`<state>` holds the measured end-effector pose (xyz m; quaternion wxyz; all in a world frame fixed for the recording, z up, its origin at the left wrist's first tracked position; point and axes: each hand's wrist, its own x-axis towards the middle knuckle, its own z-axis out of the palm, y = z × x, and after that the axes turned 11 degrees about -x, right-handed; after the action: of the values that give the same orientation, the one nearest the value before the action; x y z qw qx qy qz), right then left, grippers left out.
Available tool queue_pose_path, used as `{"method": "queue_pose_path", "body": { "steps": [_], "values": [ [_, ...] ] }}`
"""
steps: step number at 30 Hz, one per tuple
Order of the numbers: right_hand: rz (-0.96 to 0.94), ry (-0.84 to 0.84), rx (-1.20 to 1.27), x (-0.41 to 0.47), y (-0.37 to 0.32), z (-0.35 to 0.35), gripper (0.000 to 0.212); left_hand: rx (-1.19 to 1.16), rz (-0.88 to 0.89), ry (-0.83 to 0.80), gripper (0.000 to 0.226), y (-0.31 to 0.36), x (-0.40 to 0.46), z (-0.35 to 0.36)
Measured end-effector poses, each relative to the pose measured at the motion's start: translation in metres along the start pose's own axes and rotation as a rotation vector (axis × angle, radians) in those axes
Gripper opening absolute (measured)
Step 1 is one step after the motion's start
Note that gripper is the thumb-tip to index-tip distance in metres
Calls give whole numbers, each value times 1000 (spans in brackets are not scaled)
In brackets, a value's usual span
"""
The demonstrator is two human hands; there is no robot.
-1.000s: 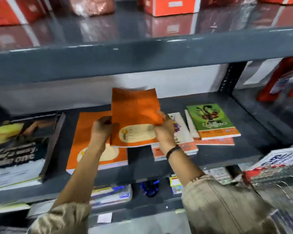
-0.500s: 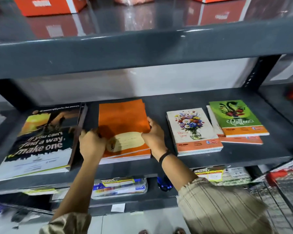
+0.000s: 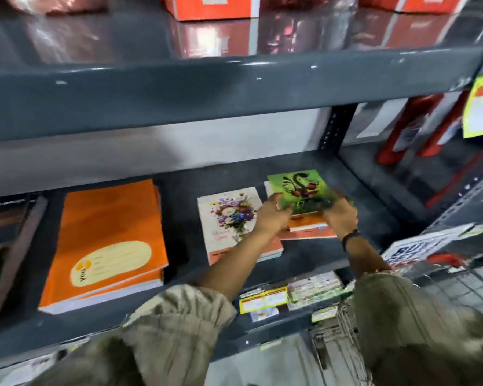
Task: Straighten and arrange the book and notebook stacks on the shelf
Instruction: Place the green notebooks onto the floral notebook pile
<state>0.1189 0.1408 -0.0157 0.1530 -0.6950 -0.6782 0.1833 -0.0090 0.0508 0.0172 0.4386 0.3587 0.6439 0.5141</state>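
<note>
On the dark grey shelf, a green-covered notebook tops a small stack at the right. My left hand grips its left edge and my right hand grips its right edge, with the cover tilted up off the orange-edged notebooks beneath. Left of it lies a stack of flower-cover notebooks, partly hidden by my left forearm. A squared stack of orange notebooks lies further left. A dark book sits at the far left edge, mostly cut off.
A shelf board overhangs close above, carrying orange-red boxes. A black upright post stands at the back right. Red packs fill the neighbouring bay. A wire trolley stands low right. Price tags line the shelf below.
Both hands left the orange notebook stack, which now lies squared, and moved right to take hold of the green notebook. The camera has swung right.
</note>
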Motion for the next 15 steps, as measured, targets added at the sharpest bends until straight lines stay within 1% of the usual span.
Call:
{"method": "queue_pose_path", "body": {
  "steps": [1,3,5,6,8,11,12,15],
  "values": [
    [-18,-30,-14,12,16,4,42,18,-52,-16,44,0,9,15],
    [-77,-70,-23,16,28,3,36,54,-129,-8,48,-4,23,34],
    [-98,-60,16,7,28,-9,38,81,-148,33,49,-5,28,47],
    [-105,-49,50,5,28,-12,41,54,-148,67,47,-6,29,50],
    [-106,-34,111,4,31,-16,46,-76,-180,140,41,-3,30,53],
    [-45,-31,203,2,28,-22,34,-366,-259,159,25,3,31,43],
    [-28,-27,233,-1,24,-26,33,-443,-265,157,22,7,29,38],
    [-53,28,343,-18,6,-33,42,-522,-138,162,27,23,5,13]
  ]
}}
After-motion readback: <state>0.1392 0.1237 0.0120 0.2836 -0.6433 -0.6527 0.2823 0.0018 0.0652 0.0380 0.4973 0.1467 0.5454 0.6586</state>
